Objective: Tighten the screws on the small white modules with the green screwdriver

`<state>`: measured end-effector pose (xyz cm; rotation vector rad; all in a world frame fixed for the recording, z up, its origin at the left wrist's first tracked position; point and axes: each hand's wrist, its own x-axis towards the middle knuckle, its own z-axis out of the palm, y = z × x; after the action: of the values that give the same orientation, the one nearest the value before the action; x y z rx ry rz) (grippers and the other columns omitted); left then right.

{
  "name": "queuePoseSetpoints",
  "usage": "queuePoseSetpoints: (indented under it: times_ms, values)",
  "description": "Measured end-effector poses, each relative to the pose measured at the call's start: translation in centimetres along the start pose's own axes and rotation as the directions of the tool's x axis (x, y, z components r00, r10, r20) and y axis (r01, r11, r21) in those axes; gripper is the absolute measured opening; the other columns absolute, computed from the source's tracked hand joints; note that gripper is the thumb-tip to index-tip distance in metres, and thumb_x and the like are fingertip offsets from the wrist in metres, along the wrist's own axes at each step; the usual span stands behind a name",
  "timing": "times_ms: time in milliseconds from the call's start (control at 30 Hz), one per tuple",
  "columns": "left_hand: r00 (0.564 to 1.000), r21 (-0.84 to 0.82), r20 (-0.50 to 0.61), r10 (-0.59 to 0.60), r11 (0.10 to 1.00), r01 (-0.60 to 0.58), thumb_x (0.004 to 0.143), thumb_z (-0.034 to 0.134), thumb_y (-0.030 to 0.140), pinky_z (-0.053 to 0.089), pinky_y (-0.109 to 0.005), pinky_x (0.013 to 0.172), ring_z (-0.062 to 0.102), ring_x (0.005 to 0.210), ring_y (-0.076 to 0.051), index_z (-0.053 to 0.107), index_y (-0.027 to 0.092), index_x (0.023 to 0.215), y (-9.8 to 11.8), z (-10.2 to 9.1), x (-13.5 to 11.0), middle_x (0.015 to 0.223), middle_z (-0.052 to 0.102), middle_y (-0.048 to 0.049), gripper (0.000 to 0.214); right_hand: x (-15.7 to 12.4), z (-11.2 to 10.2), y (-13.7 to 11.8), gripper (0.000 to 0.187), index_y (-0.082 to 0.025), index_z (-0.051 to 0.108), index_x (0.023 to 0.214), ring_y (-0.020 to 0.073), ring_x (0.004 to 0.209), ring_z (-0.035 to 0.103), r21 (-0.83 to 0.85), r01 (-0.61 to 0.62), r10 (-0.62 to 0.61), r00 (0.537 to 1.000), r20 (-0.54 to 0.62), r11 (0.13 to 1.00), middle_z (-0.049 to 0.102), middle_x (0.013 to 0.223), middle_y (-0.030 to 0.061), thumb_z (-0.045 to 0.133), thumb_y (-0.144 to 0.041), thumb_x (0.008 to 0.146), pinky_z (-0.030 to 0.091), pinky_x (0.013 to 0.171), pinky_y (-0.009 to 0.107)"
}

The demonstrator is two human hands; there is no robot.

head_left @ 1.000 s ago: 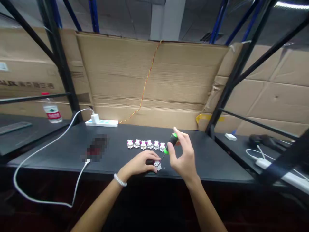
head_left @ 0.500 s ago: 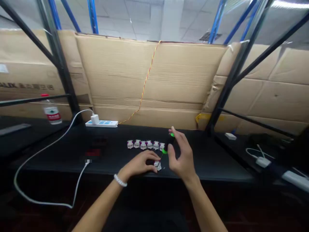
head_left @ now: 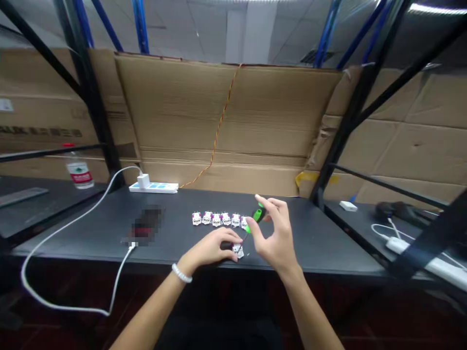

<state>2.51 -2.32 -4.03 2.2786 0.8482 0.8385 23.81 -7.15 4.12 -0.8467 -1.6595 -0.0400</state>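
My left hand [head_left: 217, 245], a white beaded bracelet at its wrist, rests on the black table with thumb and fingers curled against a small white-and-purple part [head_left: 238, 251]. In my right hand [head_left: 275, 233] is a black-and-green screwdriver [head_left: 258, 214], its handle between the thumb and the fingers. The thin shaft slants down to the left, its tip at the small part under my left fingers. Exact tip contact is too small to tell. Beyond the hands, several similar white-and-purple parts [head_left: 216, 219] lie in a row.
A white power strip [head_left: 156, 187] with a charger stands at the back left. Its white cable [head_left: 65, 232] loops to a blurred dark object [head_left: 146, 226]. Cardboard [head_left: 175, 121] walls the back, dark rack posts [head_left: 345, 131] the sides. A water bottle [head_left: 80, 174] stands far left.
The fingers of my right hand have shifted slightly on the screwdriver handle, which now shows more green. My left hand and the small part stay in place.
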Motion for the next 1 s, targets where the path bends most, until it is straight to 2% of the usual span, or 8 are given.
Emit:
queuePoseSetpoints:
  times_ms: [133,300,467,533,633,733,833,1000]
  values:
    - [1.0,0.018,0.0,0.0,1.0,0.0,0.079,0.094,0.042,0.051,-0.041,0.11,0.069,0.118,-0.028,0.082,0.025,0.119,0.04,-0.01,-0.04,0.124,0.077,-0.0086,0.045,0.11,0.08,-0.17,0.042,-0.027,0.07,0.139,0.0199,0.087,0.061,-0.012,0.009,-0.01,0.999,-0.05,1.0,0.058,0.106,0.0065,0.07,-0.03,0.097,0.061,0.081,0.039]
    - [1.0,0.013,0.002,-0.002,1.0,0.002,0.08,0.094,0.042,0.051,-0.041,0.109,0.069,0.118,-0.028,0.082,0.026,0.119,-0.06,0.01,-0.03,0.124,0.077,-0.0083,0.044,0.05,-0.31,-0.21,0.051,-0.026,0.059,0.15,0.0248,0.106,0.066,0.058,0.032,-0.033,0.999,0.021,0.998,0.066,0.124,0.0117,0.053,-0.019,0.1,0.06,0.091,0.044]
    - [1.0,0.008,-0.003,0.005,1.0,-0.005,0.078,0.095,0.041,0.051,-0.041,0.11,0.069,0.118,-0.028,0.083,0.025,0.118,-0.09,0.04,0.01,0.124,0.077,-0.0082,0.045,0.06,-0.03,-0.03,0.041,-0.027,0.069,0.136,0.0236,0.096,0.064,-0.048,-0.004,0.001,0.998,-0.06,0.999,0.058,0.112,0.0088,0.071,-0.033,0.095,0.061,0.086,0.043]
    - [1.0,0.012,-0.007,0.012,1.0,-0.012,0.078,0.096,0.041,0.052,-0.041,0.109,0.07,0.117,-0.028,0.083,0.025,0.118,-0.06,0.04,0.02,0.123,0.078,-0.0082,0.045,0.11,0.01,0.01,0.044,-0.027,0.066,0.142,0.0216,0.09,0.063,-0.031,-0.009,0.008,0.999,-0.034,0.999,0.06,0.11,0.0077,0.066,-0.028,0.098,0.061,0.085,0.041]
    - [1.0,0.016,-0.011,0.016,1.0,-0.016,0.078,0.096,0.041,0.052,-0.04,0.109,0.07,0.117,-0.028,0.082,0.026,0.119,-0.05,0.04,0.01,0.124,0.077,-0.0079,0.046,0.17,-0.11,-0.08,0.054,-0.025,0.054,0.153,0.0246,0.105,0.066,0.032,0.015,-0.016,0.999,0.038,0.999,0.065,0.121,0.0107,0.053,-0.019,0.1,0.059,0.094,0.043]
    - [1.0,0.018,-0.002,0.017,1.0,-0.017,0.078,0.096,0.039,0.051,-0.04,0.109,0.069,0.119,-0.028,0.082,0.025,0.119,-0.05,0.02,0.0,0.124,0.077,-0.0078,0.046,0.16,-0.14,-0.22,0.049,-0.024,0.059,0.147,0.0271,0.11,0.065,0.014,0.019,-0.02,0.999,0.026,1.0,0.064,0.125,0.012,0.061,-0.024,0.098,0.059,0.092,0.044]
    - [1.0,0.024,-0.001,0.013,1.0,-0.013,0.077,0.096,0.039,0.051,-0.04,0.11,0.069,0.119,-0.027,0.082,0.025,0.119,-0.03,0.0,0.01,0.124,0.077,-0.0076,0.046,0.15,-0.08,-0.23,0.042,-0.024,0.068,0.136,0.0233,0.094,0.063,-0.042,-0.004,0.002,0.999,-0.036,0.999,0.06,0.111,0.0087,0.072,-0.031,0.095,0.059,0.084,0.041]
    - [1.0,0.02,-0.005,0.01,1.0,-0.01,0.078,0.096,0.04,0.052,-0.04,0.107,0.07,0.116,-0.027,0.083,0.025,0.118,0.05,0.0,0.07,0.123,0.078,-0.008,0.045,0.24,-0.27,-0.07,0.051,-0.024,0.057,0.151,0.0233,0.098,0.065,0.002,0.023,-0.023,0.999,0.024,1.0,0.064,0.115,0.0096,0.055,-0.019,0.099,0.058,0.089,0.041]
